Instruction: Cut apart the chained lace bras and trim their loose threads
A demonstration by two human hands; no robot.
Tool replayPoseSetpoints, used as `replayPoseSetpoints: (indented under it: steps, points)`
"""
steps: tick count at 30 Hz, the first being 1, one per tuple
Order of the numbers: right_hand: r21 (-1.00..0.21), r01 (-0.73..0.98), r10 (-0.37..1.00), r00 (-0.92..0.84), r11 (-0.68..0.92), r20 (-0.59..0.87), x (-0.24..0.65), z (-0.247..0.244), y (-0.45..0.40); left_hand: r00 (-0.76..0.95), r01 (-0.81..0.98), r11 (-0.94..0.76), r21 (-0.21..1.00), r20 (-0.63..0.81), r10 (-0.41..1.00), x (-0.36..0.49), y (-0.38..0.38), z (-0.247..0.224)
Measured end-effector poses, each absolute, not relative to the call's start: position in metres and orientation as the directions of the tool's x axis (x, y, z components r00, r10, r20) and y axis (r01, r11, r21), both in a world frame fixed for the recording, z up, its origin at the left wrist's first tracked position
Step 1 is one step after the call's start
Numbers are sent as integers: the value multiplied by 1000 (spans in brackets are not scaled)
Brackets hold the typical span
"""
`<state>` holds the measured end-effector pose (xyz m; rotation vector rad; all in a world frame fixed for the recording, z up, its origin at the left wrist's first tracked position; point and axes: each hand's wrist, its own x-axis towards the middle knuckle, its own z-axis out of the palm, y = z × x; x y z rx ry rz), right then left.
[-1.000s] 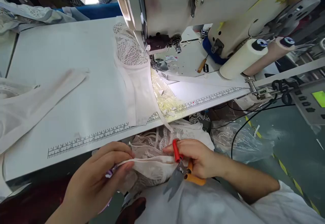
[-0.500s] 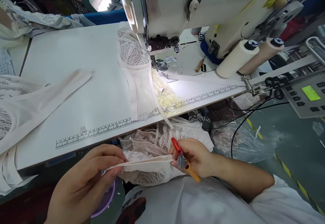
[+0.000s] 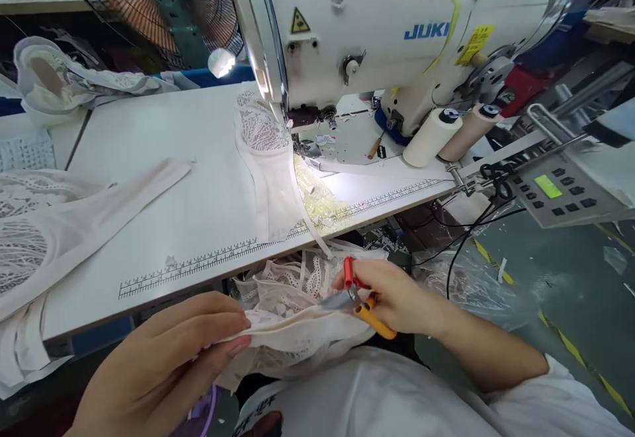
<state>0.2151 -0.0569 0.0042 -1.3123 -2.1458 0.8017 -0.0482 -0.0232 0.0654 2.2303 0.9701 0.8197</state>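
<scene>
My left hand [image 3: 178, 357] pinches the edge of a cream lace bra piece [image 3: 297, 334] between thumb and fingers, over my lap. My right hand [image 3: 397, 291] is closed around small scissors [image 3: 352, 293] with one red and one orange handle. Their blades point left and lie along the top edge of the bra piece; whether they touch the fabric I cannot tell. Behind it hangs a bunch of more lace pieces [image 3: 278, 285] below the table edge. Another bra piece [image 3: 270, 172] lies on the table, its far end by the sewing machine's needle area.
A white JUKI sewing machine [image 3: 367, 40] stands on the white table [image 3: 208, 179], with a printed ruler along the front edge. Thread cones [image 3: 432, 138] and a control panel [image 3: 560, 189] are to the right. Another bra part [image 3: 89, 232] lies left. A fan [image 3: 143, 7] stands behind.
The scissors have turned in my right hand, so the blades now point left over the fabric. My left hand still pinches the bra piece. The view has tilted up, showing more of the machine.
</scene>
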Motion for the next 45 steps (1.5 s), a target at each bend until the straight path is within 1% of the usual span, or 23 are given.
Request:
replayPoseSetpoints:
  steps: [2, 4, 6, 9, 14, 15, 16, 18, 19, 20, 21, 22, 23, 25, 27, 29, 32, 34, 36, 38, 42, 43, 45]
  points:
    - [-578, 749, 936, -342, 325, 83, 228, 19, -45, 589, 403, -625, 668, 333, 736, -47, -21, 69]
    - [-370, 899, 967, -254, 235, -2, 241, 32, -25, 615, 395, -637, 661, 325, 719, -47, -19, 70]
    - [-141, 983, 983, -136, 118, -126, 251, 40, -1, 647, 400, -645, 651, 299, 702, -49, -19, 70]
    - [-72, 994, 986, -95, 86, -137, 260, 39, 36, 704, 410, -681, 607, 264, 659, -53, -19, 70]
    - [-46, 992, 980, -126, 120, -155, 267, 31, 63, 749, 376, -728, 573, 274, 602, -57, -19, 73]
    - [-49, 991, 982, -128, 122, -140, 266, 31, 60, 756, 375, -731, 570, 269, 597, -57, -19, 72]
    - [-79, 988, 986, -140, 133, -93, 264, 32, 54, 757, 379, -726, 573, 260, 600, -57, -19, 72]
    - [-240, 941, 971, -227, 238, 71, 252, 31, 34, 738, 389, -700, 599, 252, 626, -58, -19, 70]
    - [-373, 857, 932, -296, 355, 207, 242, 29, 22, 726, 389, -683, 618, 251, 640, -59, -19, 68]
    - [-497, 702, 860, -425, 511, 283, 231, 26, 8, 713, 389, -667, 636, 250, 655, -59, -19, 67]
    - [-578, 516, 762, -547, 632, 346, 218, 21, -4, 689, 390, -647, 655, 259, 677, -60, -19, 66]
    - [-627, 397, 706, -600, 671, 376, 205, 15, -16, 665, 393, -627, 673, 262, 699, -60, -19, 65]
    - [-641, 339, 678, -613, 689, 405, 193, 9, -25, 647, 397, -607, 688, 259, 717, -61, -20, 64]
    - [-665, 319, 682, -613, 675, 398, 175, -5, -37, 599, 420, -566, 709, 252, 760, -62, -20, 63]
    - [-689, 321, 710, -580, 649, 398, 167, -14, -42, 598, 413, -569, 711, 260, 758, -61, -21, 63]
    - [-711, 296, 732, -522, 637, 438, 166, -19, -42, 571, 407, -570, 713, 288, 769, -60, -23, 62]
    - [-709, 273, 734, -465, 650, 494, 169, -18, -42, 429, 458, -500, 734, 310, 848, -54, -31, 61]
    - [-696, 295, 732, -478, 654, 486, 171, -17, -44, 345, 487, -435, 758, 290, 893, -52, -37, 61]
    - [-687, 322, 735, -494, 651, 465, 173, -15, -45, 319, 481, -414, 773, 285, 904, -52, -39, 61]
    - [-684, 334, 737, -504, 648, 452, 173, -14, -46, 366, 463, -441, 769, 288, 885, -56, -35, 62]
    - [-700, 315, 730, -531, 641, 430, 175, -10, -46, 632, 406, -610, 680, 273, 725, -70, -22, 64]
    - [-708, 307, 731, -533, 636, 426, 176, -9, -46, 650, 414, -628, 659, 269, 711, -72, -21, 65]
    - [-721, 296, 736, -529, 626, 421, 177, -7, -46, 618, 458, -617, 640, 270, 738, -73, -22, 66]
